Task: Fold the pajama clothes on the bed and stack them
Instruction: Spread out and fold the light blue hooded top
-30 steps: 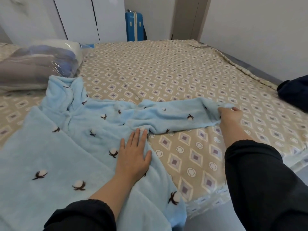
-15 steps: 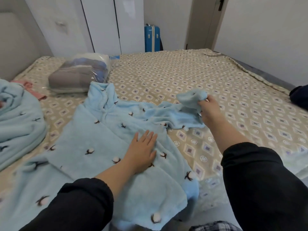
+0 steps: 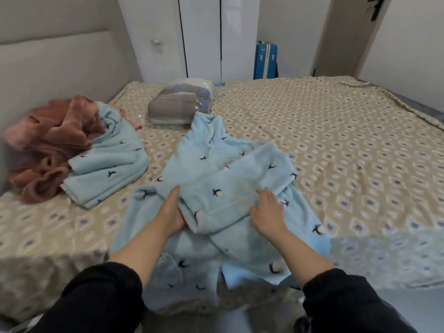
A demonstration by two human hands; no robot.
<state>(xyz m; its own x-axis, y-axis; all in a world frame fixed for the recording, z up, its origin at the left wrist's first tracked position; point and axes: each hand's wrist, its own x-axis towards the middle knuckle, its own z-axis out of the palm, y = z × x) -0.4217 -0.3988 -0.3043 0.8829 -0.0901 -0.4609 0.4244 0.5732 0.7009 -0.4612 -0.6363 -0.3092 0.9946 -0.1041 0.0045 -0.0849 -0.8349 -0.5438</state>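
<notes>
Since the half-second before: right hand [image 3: 266, 210] had brought the sleeve [image 3: 230, 186] across the blue pajama top [image 3: 211, 145]; left hand [image 3: 171, 212] moved to the cuff end. Right hand lay flat, fingers spread, pressing. Left fingers were hidden under the cuff, so the grip could not be told. Top lay on the bed [image 3: 336, 140] beneath both hands. Other blue garment [image 3: 108, 164] sat left of the left hand. Judged best: smooth the sleeve outward from between the hands and square its edges before the next fold.
</notes>
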